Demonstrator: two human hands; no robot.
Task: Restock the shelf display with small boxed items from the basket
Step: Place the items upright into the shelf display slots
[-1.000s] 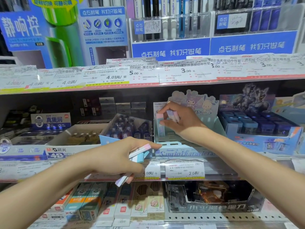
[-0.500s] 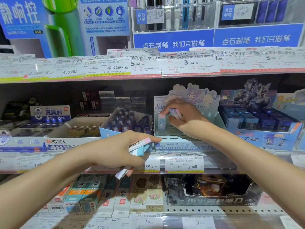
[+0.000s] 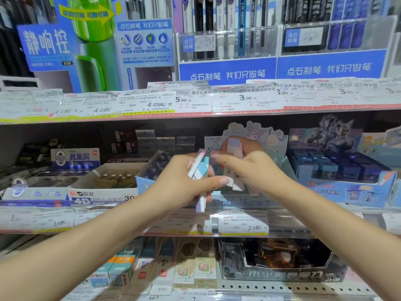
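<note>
Between the upper shelf's price-tag rail (image 3: 195,105) and the lower rail, I'm seeing both hands meeting in front of the pastel character display box (image 3: 249,135) on the middle shelf. Room is tight: blue eraser tray (image 3: 338,170) is sitting just right of that box, an angled tray of dark items (image 3: 156,168) just left, M&G eraser carton (image 3: 102,192) further left. Overhead shelf edge is hanging close above the display's cut-out header. Left hand (image 3: 180,181) is reaching in from lower left, fingers curled, gripping a fanned stack of small boxed items (image 3: 200,170), pink, blue and lilac ends sticking out top and bottom. Right hand (image 3: 249,168) is coming from lower right, wrist bent inward, pinching one pastel box (image 3: 233,146) upright, fingertips nearly touching the left's stack. Motion blur is smearing the contact edges.
</note>
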